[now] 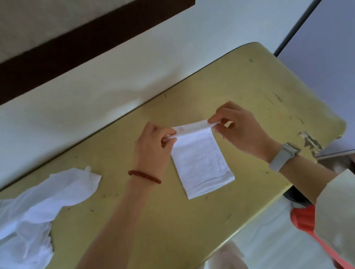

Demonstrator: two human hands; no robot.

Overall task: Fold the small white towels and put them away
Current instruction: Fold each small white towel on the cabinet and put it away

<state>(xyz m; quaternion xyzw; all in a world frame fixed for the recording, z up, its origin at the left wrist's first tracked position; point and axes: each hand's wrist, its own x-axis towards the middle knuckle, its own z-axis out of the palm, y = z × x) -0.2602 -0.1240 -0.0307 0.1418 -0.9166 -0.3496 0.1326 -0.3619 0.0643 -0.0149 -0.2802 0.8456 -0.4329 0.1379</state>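
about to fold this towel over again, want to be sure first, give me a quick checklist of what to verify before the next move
1. Left hand pinches the far left corner of the small white towel: ok.
2. Right hand pinches the far right corner: ok.
3. Far edge pulled straight between both grips: ok.
4. Near end lying flat on the yellow table, edges roughly square: ok.
5. Bare table in front of the towel to lay the fold down: ok.
6. Pile of unfolded white towels apart from this one, off to the left: ok.
7. Place to put folded towels away: cannot tell, none in view.
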